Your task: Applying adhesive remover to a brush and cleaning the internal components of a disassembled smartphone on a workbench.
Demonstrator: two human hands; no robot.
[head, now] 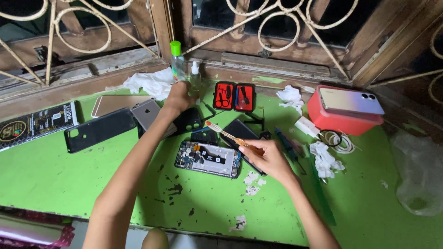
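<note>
Right hand [267, 159] fingers grip brush [226, 134] over opened phone [207, 159]; left hand [177, 97] clasps bottle [195, 78].

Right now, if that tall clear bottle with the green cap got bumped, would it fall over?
Probably. The bottle is tall and narrow and stands upright, so it looks tippy. Being round, it would likely roll on the green table. The left hand reaches toward its base, which might steady it.

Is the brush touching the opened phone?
No: the brush in the right hand has its bristles raised above the opened phone, while the left hand reaches the bottle.
</note>
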